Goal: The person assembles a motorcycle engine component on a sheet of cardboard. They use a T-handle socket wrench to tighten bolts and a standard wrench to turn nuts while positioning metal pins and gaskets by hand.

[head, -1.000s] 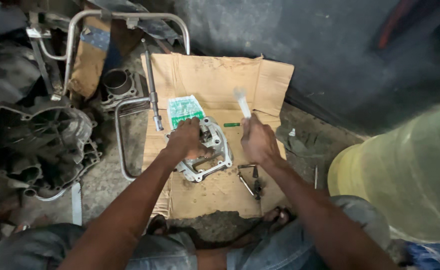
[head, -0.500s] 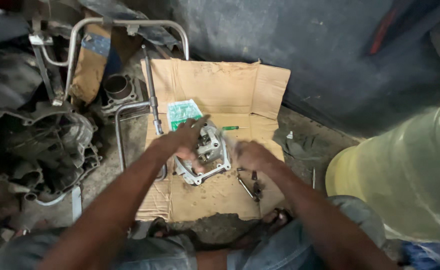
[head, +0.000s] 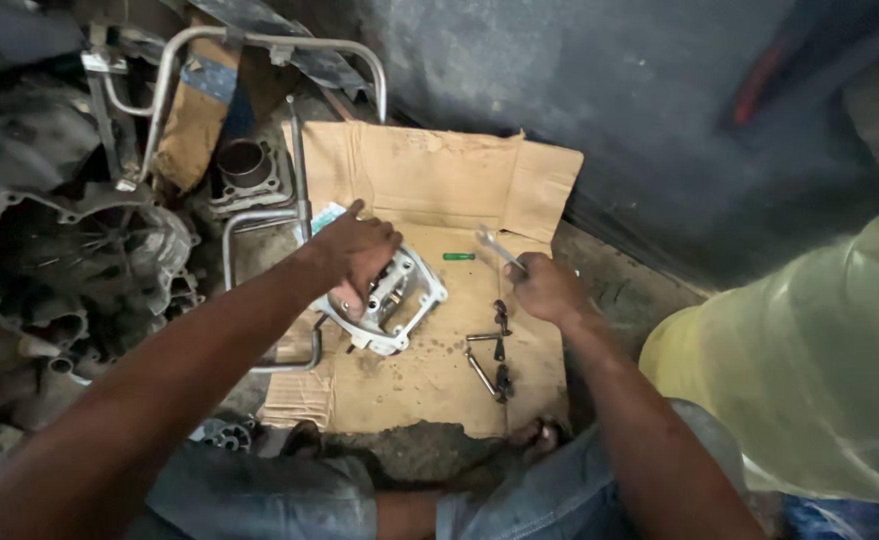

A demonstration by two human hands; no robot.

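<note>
A grey metal engine cylinder head (head: 399,305) lies on a flattened cardboard sheet (head: 429,170) on the floor. My left hand (head: 354,255) rests on top of it, fingers curled over its upper edge and gripping it. My right hand (head: 544,288) is to the right of the part, closed around a small metal spanner (head: 494,245) whose end points up and left. Between the hands lies a small green object (head: 458,257). Several dark bolts and small metal parts (head: 491,355) lie on the cardboard below my right hand.
A large engine casing (head: 59,270) sits at the left, with a bent metal tube frame (head: 249,60) and a cylinder barrel (head: 246,165) behind it. A yellowish plastic sheet (head: 809,370) covers something at the right. A dark wall (head: 609,100) rises behind the cardboard.
My right hand has moved away from the cylinder head to the right, still with the spanner. My left hand stays on the part, which has shifted slightly.
</note>
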